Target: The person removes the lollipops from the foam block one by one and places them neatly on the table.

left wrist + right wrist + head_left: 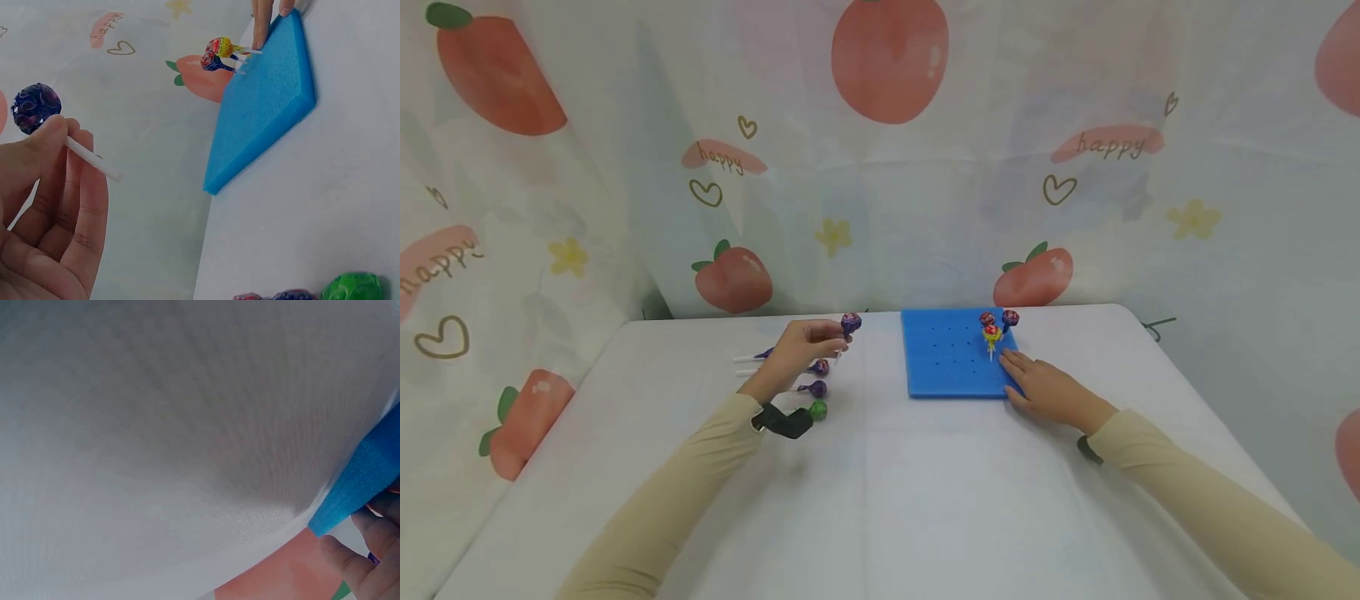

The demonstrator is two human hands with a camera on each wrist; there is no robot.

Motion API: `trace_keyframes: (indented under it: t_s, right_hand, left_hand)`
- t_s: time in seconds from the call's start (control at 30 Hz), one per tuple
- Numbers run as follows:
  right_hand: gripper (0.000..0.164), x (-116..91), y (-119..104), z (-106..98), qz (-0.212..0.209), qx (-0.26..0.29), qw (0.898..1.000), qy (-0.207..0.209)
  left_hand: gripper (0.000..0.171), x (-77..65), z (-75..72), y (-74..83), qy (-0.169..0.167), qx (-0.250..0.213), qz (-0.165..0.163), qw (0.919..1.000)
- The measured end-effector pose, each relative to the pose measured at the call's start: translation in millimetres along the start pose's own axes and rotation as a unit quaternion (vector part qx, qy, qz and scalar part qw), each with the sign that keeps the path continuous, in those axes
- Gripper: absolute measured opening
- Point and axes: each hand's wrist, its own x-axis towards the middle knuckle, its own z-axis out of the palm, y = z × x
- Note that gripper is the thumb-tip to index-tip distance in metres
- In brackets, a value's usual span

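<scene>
My left hand (808,346) pinches a purple-wrapped lollipop (37,107) just below its head, the white stick (94,158) slanting down past the fingers. On the right, my right hand (1045,387) rests on the right edge of a blue foam board (940,379) dotted with small holes, fingers fairly straight. Several lollipops stand in that board near its far right corner, among them a yellow one (992,333) and a dark purple one (1011,318). In the right wrist view, fingers (347,559) lie against the foam's side.
Below and beside my left hand, several more lollipops lie on the white table (880,500), including a purple one (816,388) and a green one (818,410). Behind the table hangs a printed cloth (880,192) with fruit and hearts.
</scene>
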Motion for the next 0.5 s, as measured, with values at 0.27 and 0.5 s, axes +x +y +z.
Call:
trace_keyframes:
  t_s: [0.27,0.5]
  right_hand:
    - [0.059,0,1,0,0.002,0.01,1.0,-0.004]
    - [0.059,-1,0,-2,0.002,0.007,1.0,-0.003]
  left_hand:
    - [0.033,-23.1,-31.7,-3.7,0.038,0.032,-0.01,0.9987]
    - [0.032,-39.0,-53.0,-7.0,0.05,0.054,-0.005,0.9973]
